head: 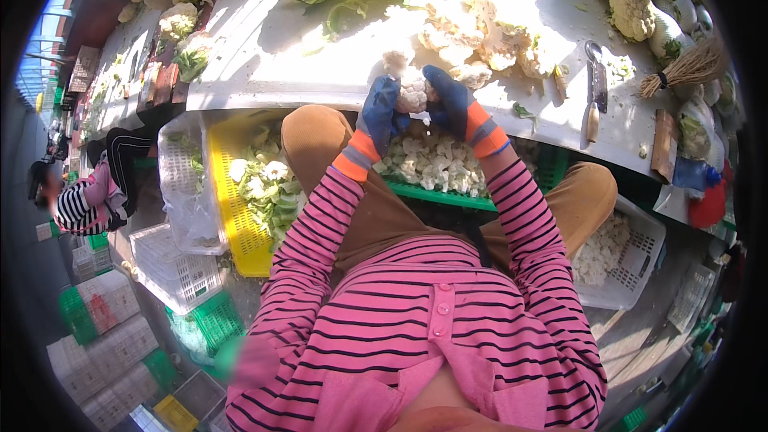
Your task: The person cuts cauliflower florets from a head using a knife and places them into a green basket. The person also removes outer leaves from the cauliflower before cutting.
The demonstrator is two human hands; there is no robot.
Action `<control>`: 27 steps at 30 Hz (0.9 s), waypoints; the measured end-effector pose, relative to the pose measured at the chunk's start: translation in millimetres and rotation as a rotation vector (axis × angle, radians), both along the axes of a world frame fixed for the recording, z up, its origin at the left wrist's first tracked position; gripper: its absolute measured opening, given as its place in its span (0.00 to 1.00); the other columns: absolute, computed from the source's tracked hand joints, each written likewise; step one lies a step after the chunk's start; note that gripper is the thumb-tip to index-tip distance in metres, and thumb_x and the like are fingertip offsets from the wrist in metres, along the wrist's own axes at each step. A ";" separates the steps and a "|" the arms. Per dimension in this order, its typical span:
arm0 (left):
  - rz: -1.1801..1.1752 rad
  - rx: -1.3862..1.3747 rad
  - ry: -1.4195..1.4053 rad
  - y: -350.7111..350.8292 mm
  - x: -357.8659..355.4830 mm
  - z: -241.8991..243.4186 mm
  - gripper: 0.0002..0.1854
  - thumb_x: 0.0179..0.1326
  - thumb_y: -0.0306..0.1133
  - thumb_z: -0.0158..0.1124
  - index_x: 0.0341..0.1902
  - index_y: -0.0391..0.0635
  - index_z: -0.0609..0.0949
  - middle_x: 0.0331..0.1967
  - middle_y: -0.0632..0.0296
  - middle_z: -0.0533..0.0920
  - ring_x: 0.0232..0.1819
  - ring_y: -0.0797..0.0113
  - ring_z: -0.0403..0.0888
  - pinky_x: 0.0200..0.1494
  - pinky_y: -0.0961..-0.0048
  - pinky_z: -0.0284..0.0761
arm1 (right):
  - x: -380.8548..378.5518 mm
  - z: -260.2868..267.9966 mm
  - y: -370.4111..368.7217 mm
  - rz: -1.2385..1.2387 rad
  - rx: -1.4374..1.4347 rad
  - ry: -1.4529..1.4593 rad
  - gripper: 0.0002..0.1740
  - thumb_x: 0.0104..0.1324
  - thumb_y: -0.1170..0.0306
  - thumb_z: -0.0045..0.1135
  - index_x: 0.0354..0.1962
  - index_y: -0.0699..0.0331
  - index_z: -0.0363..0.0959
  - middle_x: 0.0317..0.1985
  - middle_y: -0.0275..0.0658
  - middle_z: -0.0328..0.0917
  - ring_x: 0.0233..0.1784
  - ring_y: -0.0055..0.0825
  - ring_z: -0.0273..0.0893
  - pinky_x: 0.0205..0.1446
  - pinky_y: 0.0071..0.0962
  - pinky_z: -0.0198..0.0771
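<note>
My left hand and my right hand, both in blue work gloves with orange cuffs, grip a cauliflower floret between them at the table's front edge. Small white crumbs show just below it. Another floret appears right above my left fingers; whether it is attached to the held piece I cannot tell. Beneath my hands a green crate holds many small florets. Larger cut cauliflower pieces lie on the white table beyond my right hand.
A knife and a straw brush lie to the right. Whole cauliflowers are piled beyond. A yellow crate with leaves and a white crate with florets flank my legs. A person sits at far left.
</note>
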State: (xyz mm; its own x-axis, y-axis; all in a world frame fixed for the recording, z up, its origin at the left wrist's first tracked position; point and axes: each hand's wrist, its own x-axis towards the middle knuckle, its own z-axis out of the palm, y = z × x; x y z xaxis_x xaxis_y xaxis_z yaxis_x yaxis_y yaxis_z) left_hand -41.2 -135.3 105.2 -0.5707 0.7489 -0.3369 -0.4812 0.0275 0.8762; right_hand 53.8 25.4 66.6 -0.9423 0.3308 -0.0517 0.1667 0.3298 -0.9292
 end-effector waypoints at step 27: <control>0.063 0.119 0.735 -34.0 71.8 -17.7 0.34 0.56 0.37 0.72 0.62 0.38 0.66 0.38 0.61 0.75 0.38 0.72 0.76 0.43 0.74 0.75 | 69.8 51.2 -56.0 -0.226 -0.318 0.092 0.21 0.68 0.58 0.52 0.48 0.69 0.74 0.39 0.45 0.80 0.35 0.29 0.81 0.38 0.28 0.75</control>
